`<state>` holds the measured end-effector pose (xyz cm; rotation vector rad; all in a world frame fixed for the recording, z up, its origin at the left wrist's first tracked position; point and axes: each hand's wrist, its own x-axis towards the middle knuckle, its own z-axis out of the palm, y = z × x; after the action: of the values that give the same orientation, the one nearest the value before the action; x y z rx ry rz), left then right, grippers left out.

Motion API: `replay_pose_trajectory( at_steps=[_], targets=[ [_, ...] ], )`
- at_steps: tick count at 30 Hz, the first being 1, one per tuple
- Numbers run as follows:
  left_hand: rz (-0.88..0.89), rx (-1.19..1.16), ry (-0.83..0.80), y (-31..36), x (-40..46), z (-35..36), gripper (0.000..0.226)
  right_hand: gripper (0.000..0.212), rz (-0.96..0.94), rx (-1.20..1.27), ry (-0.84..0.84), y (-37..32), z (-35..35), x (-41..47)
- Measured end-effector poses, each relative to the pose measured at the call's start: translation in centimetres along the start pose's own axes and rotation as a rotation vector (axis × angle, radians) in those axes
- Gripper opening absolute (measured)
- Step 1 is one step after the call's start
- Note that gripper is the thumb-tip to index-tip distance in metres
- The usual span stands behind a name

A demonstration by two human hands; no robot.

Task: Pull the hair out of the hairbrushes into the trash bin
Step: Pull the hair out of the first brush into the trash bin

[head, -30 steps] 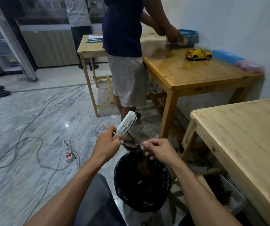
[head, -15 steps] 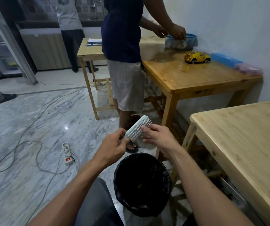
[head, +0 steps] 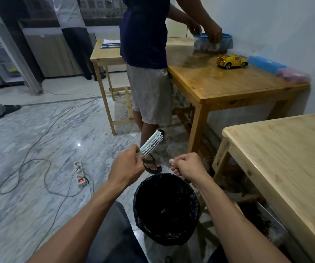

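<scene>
My left hand (head: 128, 167) grips the handle of a pale hairbrush (head: 151, 144), which points up and to the right with its white bristles facing right. My right hand (head: 188, 166) is closed in a pinch just right of the brush, above the far rim of the trash bin; whether hair is between its fingers is too fine to see. The trash bin (head: 191, 190), lined with a black bag, stands on the floor between my forearms with dark clumps at its bottom.
A person in dark shirt and grey shorts (head: 149, 88) stands just beyond the bin, sandalled foot (head: 152, 165) near my hands. A wooden table (head: 278, 168) is at my right, another (head: 229, 86) beyond. A basket (head: 270, 224) sits under the near table. A power strip (head: 79, 173) and cables lie left.
My right hand was down at the bin a second ago, rose to the brush's bristles, and has now pulled away to the right, closed. The brush tilted more upright.
</scene>
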<state>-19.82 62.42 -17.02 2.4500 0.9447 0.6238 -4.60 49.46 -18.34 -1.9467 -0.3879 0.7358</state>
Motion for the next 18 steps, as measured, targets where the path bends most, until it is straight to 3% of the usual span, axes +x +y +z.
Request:
replay_pose_trajectory(
  at_steps=[7, 11, 13, 16, 18],
  targets=[
    [-0.049, -0.027, 0.048, 0.1, 0.4, -0.3, 0.011, 0.022, 0.020, -0.285, -0.068, 2.2, -0.5, -0.1],
    [-0.051, -0.078, 0.088, 0.3, 0.6, -0.7, 0.008, 0.005, 0.018, -0.480, -0.167, 3.4, -0.6, -0.7],
    [-0.040, -0.100, 0.069, 0.4, 0.7, -0.7, 0.009, 0.020, -0.001, -0.483, -0.214, 3.0, -0.5, -0.9],
    [-0.053, -0.141, 0.002, 0.3, 0.7, -0.5, 0.014, 0.009, -0.029, -0.382, -0.175, 2.0, -0.2, -1.1],
    [-0.066, -0.181, -0.024, 0.1, 0.6, -0.4, 0.016, 0.032, -0.086, -0.334, -0.135, 1.5, -0.2, -0.6]
  ],
)
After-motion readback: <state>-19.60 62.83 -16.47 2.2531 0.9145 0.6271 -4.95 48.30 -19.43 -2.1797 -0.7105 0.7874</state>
